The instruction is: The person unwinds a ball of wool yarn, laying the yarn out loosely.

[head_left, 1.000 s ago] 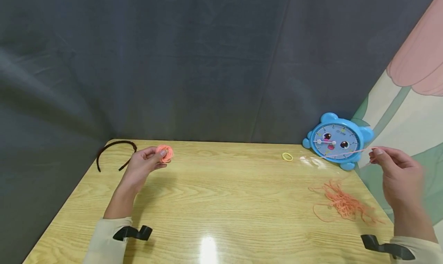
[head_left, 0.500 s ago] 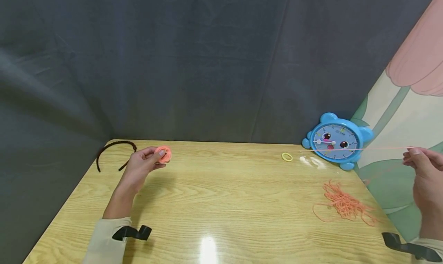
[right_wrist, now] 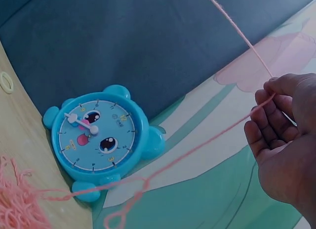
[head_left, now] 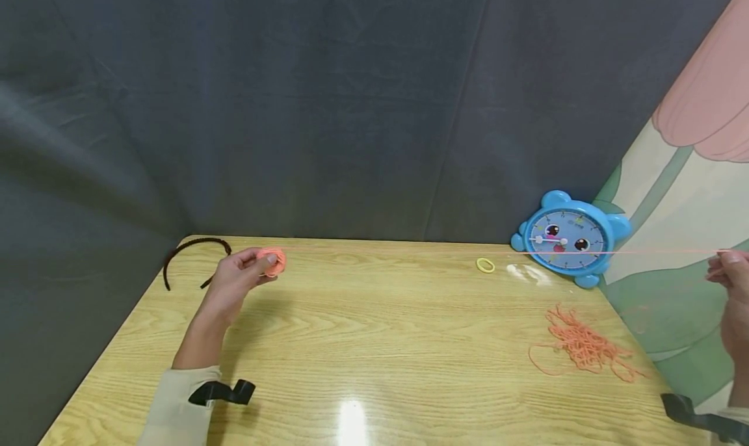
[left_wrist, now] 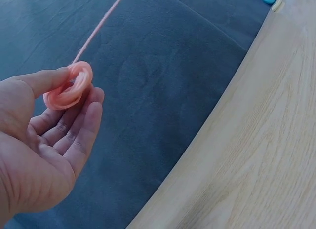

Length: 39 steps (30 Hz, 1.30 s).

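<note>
In the head view my left hand [head_left: 234, 278] pinches a small wound coil of coral yarn [head_left: 279, 259] between thumb and fingers, above the back left of the table. The left wrist view shows the coil as a loop, with one strand [left_wrist: 101, 24] running up and away from it. Far to the right, partly cut off by the frame edge, my right hand [head_left: 736, 296] pinches the yarn strand [right_wrist: 242, 36]. From those fingers the strand also trails down to a loose, tangled heap of coral yarn [head_left: 585, 343] on the table's right side.
A blue animal-shaped clock [head_left: 567, 238] leans at the back right corner. Near it lies a yellow ring [head_left: 485, 265]. A dark headband [head_left: 199, 241] lies at the back left of the wooden table [head_left: 374, 342]. Dark cloth [head_left: 328, 108] hangs behind.
My right hand has moved outward to the right, drawing the strand into a straight line past the clock. The left hand with the coil has shifted slightly left.
</note>
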Each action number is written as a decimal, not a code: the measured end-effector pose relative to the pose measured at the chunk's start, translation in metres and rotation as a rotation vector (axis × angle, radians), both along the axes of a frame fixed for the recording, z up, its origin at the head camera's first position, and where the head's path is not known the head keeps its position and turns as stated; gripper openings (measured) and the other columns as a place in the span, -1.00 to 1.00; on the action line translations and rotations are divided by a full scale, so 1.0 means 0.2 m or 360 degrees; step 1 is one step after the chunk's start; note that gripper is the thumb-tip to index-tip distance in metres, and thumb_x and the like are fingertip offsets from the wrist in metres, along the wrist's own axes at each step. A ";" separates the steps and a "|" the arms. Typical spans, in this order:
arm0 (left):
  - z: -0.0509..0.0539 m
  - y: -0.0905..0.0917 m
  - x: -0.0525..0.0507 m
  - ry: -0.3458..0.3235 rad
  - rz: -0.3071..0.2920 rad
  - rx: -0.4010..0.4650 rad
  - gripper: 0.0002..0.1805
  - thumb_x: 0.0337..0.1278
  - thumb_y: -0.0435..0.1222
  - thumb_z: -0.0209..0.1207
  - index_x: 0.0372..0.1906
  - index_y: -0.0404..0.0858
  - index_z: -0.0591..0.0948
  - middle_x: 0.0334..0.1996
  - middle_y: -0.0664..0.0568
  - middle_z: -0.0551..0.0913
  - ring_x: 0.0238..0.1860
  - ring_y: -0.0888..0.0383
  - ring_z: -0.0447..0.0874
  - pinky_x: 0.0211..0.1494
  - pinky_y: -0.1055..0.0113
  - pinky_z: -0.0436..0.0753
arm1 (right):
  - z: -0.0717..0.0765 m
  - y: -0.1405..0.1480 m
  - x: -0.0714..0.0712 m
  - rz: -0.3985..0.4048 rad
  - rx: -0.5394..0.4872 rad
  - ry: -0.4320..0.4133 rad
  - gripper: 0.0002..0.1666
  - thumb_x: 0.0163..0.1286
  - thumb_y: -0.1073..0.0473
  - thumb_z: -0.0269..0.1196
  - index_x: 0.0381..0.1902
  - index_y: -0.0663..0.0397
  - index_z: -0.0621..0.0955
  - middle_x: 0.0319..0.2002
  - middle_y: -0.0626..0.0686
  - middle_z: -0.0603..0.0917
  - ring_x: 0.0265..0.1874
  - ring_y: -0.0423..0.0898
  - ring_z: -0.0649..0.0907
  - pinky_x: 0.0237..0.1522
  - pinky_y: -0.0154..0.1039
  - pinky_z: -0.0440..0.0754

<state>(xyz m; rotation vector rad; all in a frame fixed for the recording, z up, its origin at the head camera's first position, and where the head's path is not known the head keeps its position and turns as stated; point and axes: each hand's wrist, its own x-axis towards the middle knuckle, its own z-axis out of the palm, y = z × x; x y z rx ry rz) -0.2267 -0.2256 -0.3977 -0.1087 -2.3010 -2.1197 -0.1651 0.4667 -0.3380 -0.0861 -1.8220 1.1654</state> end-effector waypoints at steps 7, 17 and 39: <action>0.00 -0.02 -0.01 -0.0046 0.0030 0.0076 -0.59 0.49 -0.14 0.20 0.18 -0.36 0.57 -0.16 0.27 0.70 -0.10 0.35 0.75 0.05 0.46 0.73 | -0.07 0.05 0.02 -0.0010 0.0024 -0.0047 -0.60 0.67 0.30 -0.03 -0.05 -0.39 0.58 -0.28 -0.40 0.49 -0.17 -0.44 0.50 0.01 -0.70 0.39; 0.01 -0.04 0.00 -0.0033 0.0069 0.0170 -0.49 0.53 -0.15 0.16 0.32 -0.43 0.44 -0.07 0.25 0.62 -0.04 0.39 0.73 0.09 0.48 0.71 | -0.13 0.09 0.04 0.0173 -0.0380 0.0076 -0.65 0.62 0.34 0.06 -0.24 -0.18 0.67 -0.35 -0.23 0.59 -0.25 -0.33 0.50 -0.17 -0.69 0.43; 0.02 -0.06 0.00 -0.0007 0.0068 0.0328 -0.72 0.43 -0.18 0.27 0.10 -0.19 0.60 -0.14 0.23 0.71 -0.12 0.31 0.76 0.01 0.45 0.73 | -0.52 0.06 0.14 0.0195 -0.0706 -0.0933 -0.83 0.45 -0.08 0.33 -0.10 -0.29 0.78 -0.42 -0.45 0.73 -0.39 -0.46 0.63 -0.39 -0.61 0.50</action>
